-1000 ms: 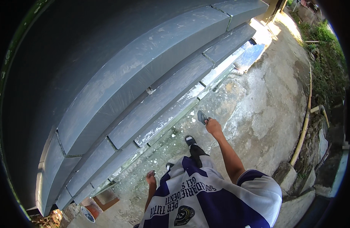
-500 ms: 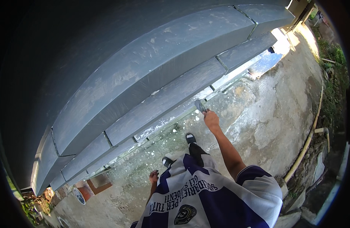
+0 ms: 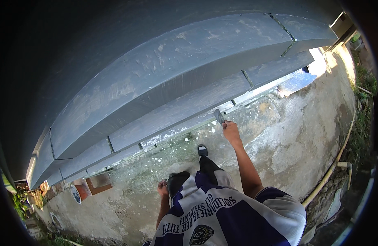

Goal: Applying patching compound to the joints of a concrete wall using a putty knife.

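Notably, the grip of the dark grey, flat-bladed hand tool [image 3: 219,116] is covered by the right hand [image 3: 230,130], which is clenched around it just right of the frame's centre; whether the blade touches the wall's lowest course [image 3: 166,135] behind it cannot be determined. The left hand [image 3: 162,187], low and left of centre, has its fingers curled inward; whether it grips anything (the palm is turned from view) cannot be told. The left leg [image 3: 178,183] shows only as a blurred dark shape.

Materials: a long, stepped, grey-coated ledge [image 3: 164,78] bows across the upper frame, its smooth faces scuffed pale and split by dark joints [image 3: 282,28]. The lowest course is patched chalky white. Rough, mottled concrete ground [image 3: 295,135], flecked with white spots [image 3: 214,130] near the tool, fills the centre and right. A slender, yellowish pipe [image 3: 323,184] curves along the right side.
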Demonstrator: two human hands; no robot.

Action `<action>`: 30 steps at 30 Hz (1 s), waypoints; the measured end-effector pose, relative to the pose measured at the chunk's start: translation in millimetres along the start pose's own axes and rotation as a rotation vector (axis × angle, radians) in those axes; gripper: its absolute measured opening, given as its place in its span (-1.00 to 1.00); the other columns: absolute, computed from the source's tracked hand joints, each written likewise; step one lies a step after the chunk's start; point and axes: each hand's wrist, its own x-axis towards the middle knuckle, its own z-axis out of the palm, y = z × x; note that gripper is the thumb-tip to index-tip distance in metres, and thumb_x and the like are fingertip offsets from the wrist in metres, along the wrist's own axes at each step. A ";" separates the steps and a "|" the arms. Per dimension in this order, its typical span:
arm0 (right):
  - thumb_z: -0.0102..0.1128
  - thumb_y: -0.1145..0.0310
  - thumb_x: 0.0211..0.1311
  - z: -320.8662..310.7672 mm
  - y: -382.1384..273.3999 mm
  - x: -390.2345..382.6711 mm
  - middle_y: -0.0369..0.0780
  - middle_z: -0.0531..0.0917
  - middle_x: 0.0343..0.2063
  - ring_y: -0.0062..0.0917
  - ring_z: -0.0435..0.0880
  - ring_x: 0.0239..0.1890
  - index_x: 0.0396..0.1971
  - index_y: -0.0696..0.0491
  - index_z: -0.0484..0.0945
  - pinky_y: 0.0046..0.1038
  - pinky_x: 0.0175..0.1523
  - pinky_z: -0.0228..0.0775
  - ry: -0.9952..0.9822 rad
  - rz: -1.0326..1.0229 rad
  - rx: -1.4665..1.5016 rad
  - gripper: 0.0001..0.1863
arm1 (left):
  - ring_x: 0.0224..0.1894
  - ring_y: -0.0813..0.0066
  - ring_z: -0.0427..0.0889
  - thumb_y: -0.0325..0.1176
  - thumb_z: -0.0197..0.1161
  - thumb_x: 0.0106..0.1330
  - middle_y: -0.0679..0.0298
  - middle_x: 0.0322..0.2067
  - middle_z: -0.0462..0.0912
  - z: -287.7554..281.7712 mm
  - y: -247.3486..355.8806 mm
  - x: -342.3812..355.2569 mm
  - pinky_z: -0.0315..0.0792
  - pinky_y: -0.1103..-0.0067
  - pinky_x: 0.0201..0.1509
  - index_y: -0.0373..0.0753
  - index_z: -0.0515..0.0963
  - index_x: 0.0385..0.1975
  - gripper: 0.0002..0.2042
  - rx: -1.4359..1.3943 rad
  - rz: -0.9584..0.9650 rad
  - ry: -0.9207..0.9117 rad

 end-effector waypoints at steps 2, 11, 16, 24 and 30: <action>0.03 0.44 0.06 -33.8 -16.1 -2.6 0.10 0.54 -0.54 -0.03 0.54 -0.38 -0.45 0.22 0.52 -0.24 -0.32 0.40 0.010 -0.008 0.055 -0.85 | -0.26 0.46 0.55 -0.52 0.09 0.18 0.20 -0.32 0.58 -6.7 -14.1 -7.5 0.41 0.59 -0.12 -0.33 0.50 -0.29 -0.87 0.035 0.011 0.021; 0.04 0.43 0.09 21.1 14.0 -0.6 0.12 0.54 -0.55 -0.02 0.54 -0.36 -0.50 0.24 0.50 -0.19 -0.30 0.38 0.092 -0.028 -0.011 -0.84 | -0.25 0.51 0.53 -0.57 0.03 0.20 0.23 -0.31 0.56 -35.1 -54.6 -39.2 0.41 0.62 -0.12 -0.33 0.47 -0.30 -0.88 -0.053 -0.026 -0.027; 0.05 0.41 0.09 1.8 -33.8 -38.0 0.12 0.53 -0.58 0.02 0.52 -0.38 -0.50 0.24 0.49 -0.17 -0.31 0.36 0.097 -0.112 0.034 -0.83 | -0.27 0.54 0.52 -0.60 0.03 0.19 0.25 -0.33 0.56 -77.0 -86.4 -64.7 0.40 0.63 -0.11 -0.31 0.47 -0.33 -0.89 -0.181 0.075 0.029; 0.06 0.31 0.11 69.5 -11.2 -35.8 0.08 0.52 -0.59 0.04 0.49 -0.39 -0.57 0.21 0.49 -0.18 -0.33 0.32 0.195 -0.129 0.014 -0.75 | -0.29 0.53 0.54 -0.61 0.01 0.18 0.25 -0.35 0.57 -134.7 -181.2 -135.5 0.41 0.64 -0.14 -0.32 0.48 -0.34 -0.88 -0.243 0.003 0.201; 0.07 0.31 0.10 86.8 -44.9 -43.5 0.09 0.54 -0.58 0.00 0.53 -0.40 -0.51 0.19 0.54 -0.19 -0.33 0.35 0.114 -0.214 -0.092 -0.77 | -0.33 0.47 0.57 -0.63 -0.02 0.17 0.19 -0.36 0.58 -177.2 -293.3 -205.0 0.47 0.60 -0.25 -0.35 0.47 -0.36 -0.88 -0.350 -0.173 0.382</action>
